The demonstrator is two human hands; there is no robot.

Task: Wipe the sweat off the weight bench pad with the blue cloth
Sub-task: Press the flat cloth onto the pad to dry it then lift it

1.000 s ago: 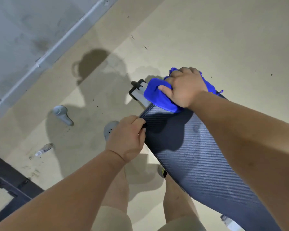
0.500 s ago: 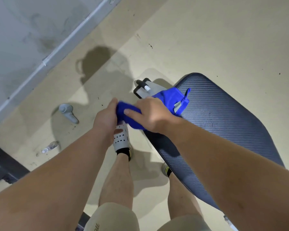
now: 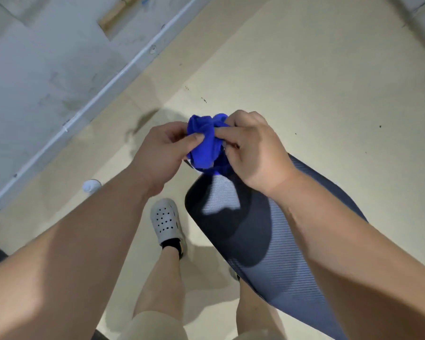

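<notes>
Above the far end of the worktop pad (image 3: 287,256), the bunched blue cloth (image 3: 205,143) hangs between both hands: left hand (image 3: 161,153) pinching its left side, right hand (image 3: 253,153) pinching its right side.

Both bare forearms reach forward and meet above the end of the bench pad (image 3: 275,241). The left hand (image 3: 161,149) and right hand (image 3: 253,153) face each other, fingers (image 3: 221,131) curled and pinching the bunched blue cloth (image 3: 205,146) between them, held above the pad.
</notes>
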